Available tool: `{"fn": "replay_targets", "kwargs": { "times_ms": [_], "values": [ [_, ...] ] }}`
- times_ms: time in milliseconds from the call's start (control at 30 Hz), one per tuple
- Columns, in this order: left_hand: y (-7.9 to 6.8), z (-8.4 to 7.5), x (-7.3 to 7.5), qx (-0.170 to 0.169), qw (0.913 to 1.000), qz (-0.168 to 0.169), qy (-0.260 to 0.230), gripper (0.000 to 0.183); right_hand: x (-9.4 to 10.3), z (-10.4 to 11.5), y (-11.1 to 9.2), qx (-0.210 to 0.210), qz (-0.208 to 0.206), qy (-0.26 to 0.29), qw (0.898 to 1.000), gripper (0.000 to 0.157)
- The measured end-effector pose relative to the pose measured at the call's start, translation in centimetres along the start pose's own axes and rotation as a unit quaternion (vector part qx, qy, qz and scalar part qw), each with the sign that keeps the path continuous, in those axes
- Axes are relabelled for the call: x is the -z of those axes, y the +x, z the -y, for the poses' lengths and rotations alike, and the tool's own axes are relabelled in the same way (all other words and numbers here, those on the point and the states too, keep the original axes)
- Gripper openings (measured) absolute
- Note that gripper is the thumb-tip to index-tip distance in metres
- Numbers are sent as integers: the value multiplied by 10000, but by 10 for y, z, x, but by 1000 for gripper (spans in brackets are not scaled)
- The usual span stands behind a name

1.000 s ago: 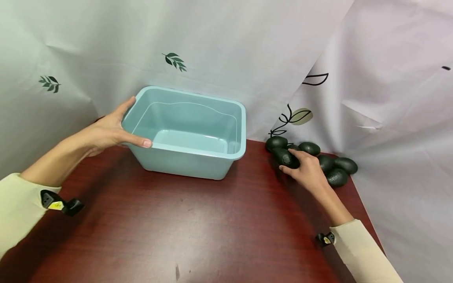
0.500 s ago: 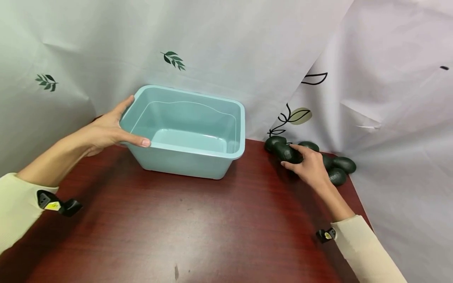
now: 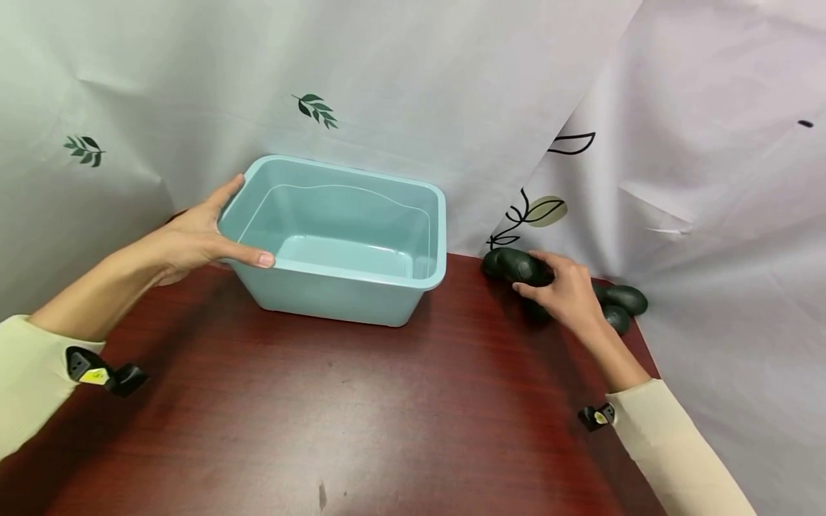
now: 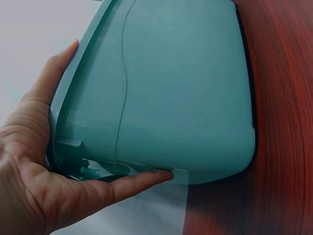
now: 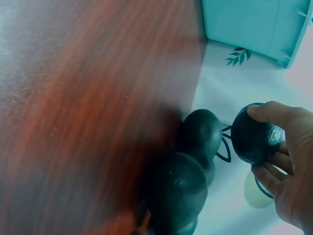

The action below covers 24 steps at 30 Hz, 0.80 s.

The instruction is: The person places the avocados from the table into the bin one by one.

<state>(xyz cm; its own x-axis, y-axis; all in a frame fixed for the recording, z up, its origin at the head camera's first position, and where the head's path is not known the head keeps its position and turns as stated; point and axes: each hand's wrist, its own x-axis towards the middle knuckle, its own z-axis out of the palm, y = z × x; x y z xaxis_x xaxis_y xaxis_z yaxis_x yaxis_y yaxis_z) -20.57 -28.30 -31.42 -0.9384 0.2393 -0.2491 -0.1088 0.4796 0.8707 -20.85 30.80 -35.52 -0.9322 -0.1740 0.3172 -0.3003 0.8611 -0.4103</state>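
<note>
one avocado in the right hand, tub steadied by the left

the right hand (image 3: 568, 294) has its fingers (image 5: 274, 113) curled round a dark green avocado (image 3: 521, 266), thumb on one side and the other fingers wrapped under it, so the grip is clamped on the fruit. in the right wrist view the avocado (image 5: 254, 134) sits in the fingertips clear of the tabletop, above and beside two more avocados (image 5: 188, 166) that lie on the wood close together. in the head view the held avocado is at the far right of the dark red tabletop (image 3: 361, 416), just beside the heap of other avocados (image 3: 622, 299), which lies against the white backdrop sheet (image 3: 710, 215) with its leaf prints.

the left hand (image 3: 193, 240) grips the near-left corner of a pale blue-green plastic tub (image 3: 342, 287): the thumb lies along the front rim and the other fingers reach up the left side, spread apart to span the corner. the left wrist view shows the thumb (image 4: 142, 178) pressed under the rim and the fingers behind the tub's side wall (image 4: 166, 98). the tub stands upright on the tabletop towards the back, left of the avocados and well apart from them. both arms wear pale yellow sleeves (image 3: 32, 373).
</note>
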Motion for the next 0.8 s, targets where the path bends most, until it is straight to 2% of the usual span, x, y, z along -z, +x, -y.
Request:
{"fn": "replay_targets", "kwargs": {
  "times_ms": [133,333,800],
  "values": [
    [0,0,0,-1,10000,-6,15,145,4,2,5,-16,22,-37,10000,66],
    [0,1,1,0,10000,-12,95,144,11,6,13,172,-192,-147,9996,64],
    [1,2,2,22,9997,-45,238,144,19,14,20,128,-233,-120,9996,64]
  ]
}}
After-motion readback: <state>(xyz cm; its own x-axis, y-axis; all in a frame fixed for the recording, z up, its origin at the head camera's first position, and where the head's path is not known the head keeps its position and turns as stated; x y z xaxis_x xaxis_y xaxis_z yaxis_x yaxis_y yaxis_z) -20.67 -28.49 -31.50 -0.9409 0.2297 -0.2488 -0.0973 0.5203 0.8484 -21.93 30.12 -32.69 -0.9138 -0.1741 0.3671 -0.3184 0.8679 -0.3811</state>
